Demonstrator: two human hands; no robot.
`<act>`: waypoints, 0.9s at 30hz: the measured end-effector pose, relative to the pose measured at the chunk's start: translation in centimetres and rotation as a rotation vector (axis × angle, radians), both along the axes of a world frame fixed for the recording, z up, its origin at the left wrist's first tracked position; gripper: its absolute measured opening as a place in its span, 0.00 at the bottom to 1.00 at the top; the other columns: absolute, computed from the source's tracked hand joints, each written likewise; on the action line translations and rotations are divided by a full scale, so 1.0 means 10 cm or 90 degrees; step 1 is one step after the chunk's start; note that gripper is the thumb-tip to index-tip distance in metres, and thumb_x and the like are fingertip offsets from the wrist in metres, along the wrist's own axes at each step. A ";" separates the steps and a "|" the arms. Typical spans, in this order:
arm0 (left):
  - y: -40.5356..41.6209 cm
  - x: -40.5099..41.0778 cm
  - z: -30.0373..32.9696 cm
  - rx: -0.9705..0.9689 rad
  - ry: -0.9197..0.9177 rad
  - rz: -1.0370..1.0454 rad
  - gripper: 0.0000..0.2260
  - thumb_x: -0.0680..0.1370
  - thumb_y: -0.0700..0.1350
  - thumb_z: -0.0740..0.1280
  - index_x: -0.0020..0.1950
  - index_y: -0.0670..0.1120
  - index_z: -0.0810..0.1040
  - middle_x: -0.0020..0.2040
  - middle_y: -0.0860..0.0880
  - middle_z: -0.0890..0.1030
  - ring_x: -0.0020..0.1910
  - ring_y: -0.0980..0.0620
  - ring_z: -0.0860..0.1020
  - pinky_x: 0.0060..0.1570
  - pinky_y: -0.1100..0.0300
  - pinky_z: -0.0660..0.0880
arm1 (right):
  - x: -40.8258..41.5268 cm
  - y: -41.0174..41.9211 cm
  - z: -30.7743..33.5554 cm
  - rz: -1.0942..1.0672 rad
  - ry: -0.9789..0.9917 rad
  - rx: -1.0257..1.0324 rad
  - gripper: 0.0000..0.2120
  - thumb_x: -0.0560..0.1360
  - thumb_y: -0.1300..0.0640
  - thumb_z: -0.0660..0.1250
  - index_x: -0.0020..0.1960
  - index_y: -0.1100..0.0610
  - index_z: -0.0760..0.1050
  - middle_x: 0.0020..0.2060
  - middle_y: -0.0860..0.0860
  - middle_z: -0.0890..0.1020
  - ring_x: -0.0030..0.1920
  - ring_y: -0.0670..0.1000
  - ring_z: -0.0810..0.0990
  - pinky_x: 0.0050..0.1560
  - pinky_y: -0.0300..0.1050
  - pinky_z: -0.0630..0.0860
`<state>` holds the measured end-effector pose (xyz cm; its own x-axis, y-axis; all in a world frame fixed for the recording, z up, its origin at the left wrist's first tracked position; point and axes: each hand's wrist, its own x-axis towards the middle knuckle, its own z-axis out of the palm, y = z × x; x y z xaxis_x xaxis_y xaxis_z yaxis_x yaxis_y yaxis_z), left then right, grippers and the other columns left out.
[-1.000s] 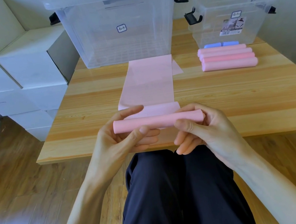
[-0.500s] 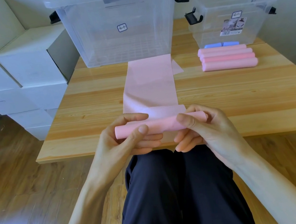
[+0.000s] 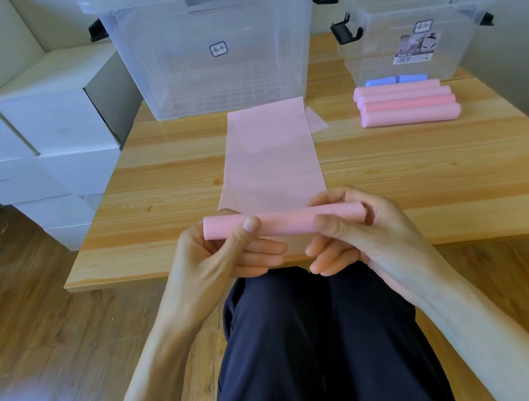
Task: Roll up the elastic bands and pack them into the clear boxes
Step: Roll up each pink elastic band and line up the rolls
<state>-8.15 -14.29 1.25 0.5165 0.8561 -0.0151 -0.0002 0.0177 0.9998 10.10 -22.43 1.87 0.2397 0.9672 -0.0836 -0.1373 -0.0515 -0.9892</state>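
Pink and smooth, the elastic band [image 3: 270, 157] lies flat as a thin matte strip down the middle of the wooden table [image 3: 424, 168], its near end wound into a firm roll [image 3: 284, 223] above the table's front edge. We see the left hand [image 3: 221, 262] gripping the roll's left end, thumb on top and fingers curled beneath; the right hand [image 3: 358, 234] grips the right end the same way. We count four finished pink rolls [image 3: 407, 103] lying side by side at the far right, with two small blue rolls [image 3: 394, 79] just behind them. Two clear plastic boxes stand at the back: the large box [image 3: 213, 42], lidded with black clips, and the small box [image 3: 409, 28], bearing a printed label. We see nothing inside either one.
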 end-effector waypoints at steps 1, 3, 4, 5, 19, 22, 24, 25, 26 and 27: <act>0.00 0.00 0.00 -0.004 0.000 0.000 0.14 0.73 0.52 0.64 0.50 0.44 0.82 0.39 0.44 0.86 0.38 0.47 0.86 0.35 0.62 0.81 | 0.00 0.00 0.00 0.002 -0.007 0.001 0.19 0.67 0.50 0.72 0.53 0.61 0.77 0.35 0.61 0.84 0.32 0.59 0.85 0.31 0.45 0.80; 0.00 0.00 0.01 -0.020 -0.003 -0.018 0.14 0.73 0.51 0.65 0.55 0.47 0.81 0.40 0.43 0.87 0.38 0.47 0.86 0.36 0.61 0.81 | 0.00 -0.02 0.00 -0.012 -0.015 0.008 0.15 0.70 0.51 0.71 0.50 0.60 0.77 0.34 0.61 0.84 0.30 0.59 0.84 0.29 0.44 0.80; 0.00 0.00 0.01 -0.028 -0.004 -0.027 0.15 0.73 0.51 0.65 0.58 0.48 0.79 0.40 0.43 0.87 0.38 0.47 0.86 0.36 0.61 0.81 | 0.01 -0.02 0.00 -0.020 -0.016 0.011 0.14 0.70 0.51 0.70 0.48 0.60 0.77 0.33 0.61 0.83 0.30 0.59 0.84 0.29 0.44 0.79; -0.01 -0.01 0.01 -0.032 -0.005 -0.032 0.14 0.74 0.50 0.66 0.58 0.48 0.79 0.41 0.43 0.87 0.38 0.47 0.86 0.37 0.61 0.81 | 0.01 -0.02 0.00 -0.026 -0.017 0.011 0.14 0.71 0.50 0.70 0.47 0.60 0.77 0.32 0.61 0.83 0.29 0.59 0.84 0.28 0.44 0.79; -0.02 0.02 -0.01 -0.011 -0.034 0.005 0.14 0.71 0.50 0.67 0.51 0.43 0.82 0.40 0.44 0.87 0.39 0.48 0.86 0.37 0.61 0.81 | 0.00 -0.04 0.03 -0.003 0.031 0.005 0.22 0.67 0.51 0.71 0.57 0.61 0.76 0.35 0.61 0.84 0.30 0.58 0.84 0.31 0.45 0.81; -0.03 0.03 -0.02 -0.016 -0.046 0.025 0.16 0.71 0.53 0.67 0.50 0.43 0.83 0.40 0.43 0.87 0.40 0.47 0.86 0.38 0.60 0.81 | -0.01 -0.06 0.03 0.004 0.032 0.016 0.16 0.68 0.53 0.71 0.53 0.60 0.77 0.34 0.61 0.84 0.29 0.57 0.84 0.30 0.44 0.81; -0.04 0.03 -0.01 -0.031 -0.044 0.001 0.16 0.71 0.52 0.66 0.54 0.45 0.82 0.42 0.44 0.87 0.41 0.47 0.86 0.38 0.61 0.81 | -0.01 -0.06 0.03 -0.016 0.030 0.022 0.14 0.68 0.52 0.71 0.47 0.60 0.77 0.32 0.61 0.83 0.28 0.57 0.83 0.28 0.44 0.80; -0.04 0.03 0.00 -0.037 -0.043 -0.009 0.15 0.72 0.51 0.66 0.55 0.46 0.82 0.43 0.44 0.87 0.42 0.47 0.86 0.38 0.61 0.81 | -0.01 -0.06 0.03 -0.026 0.029 0.022 0.14 0.67 0.51 0.71 0.46 0.60 0.77 0.31 0.61 0.83 0.27 0.57 0.83 0.28 0.44 0.80; -0.05 0.03 0.00 -0.039 -0.044 -0.012 0.15 0.72 0.51 0.66 0.54 0.46 0.82 0.43 0.44 0.87 0.41 0.47 0.86 0.38 0.61 0.81 | -0.01 -0.06 0.02 -0.033 0.029 0.018 0.15 0.66 0.49 0.71 0.45 0.60 0.77 0.31 0.60 0.83 0.27 0.57 0.83 0.28 0.44 0.80; -0.05 0.03 0.00 -0.037 -0.046 -0.007 0.14 0.71 0.52 0.66 0.52 0.46 0.83 0.42 0.44 0.87 0.41 0.48 0.86 0.38 0.61 0.81 | -0.01 -0.06 0.02 -0.034 0.032 0.014 0.17 0.65 0.47 0.72 0.45 0.60 0.77 0.31 0.60 0.83 0.27 0.56 0.83 0.28 0.44 0.80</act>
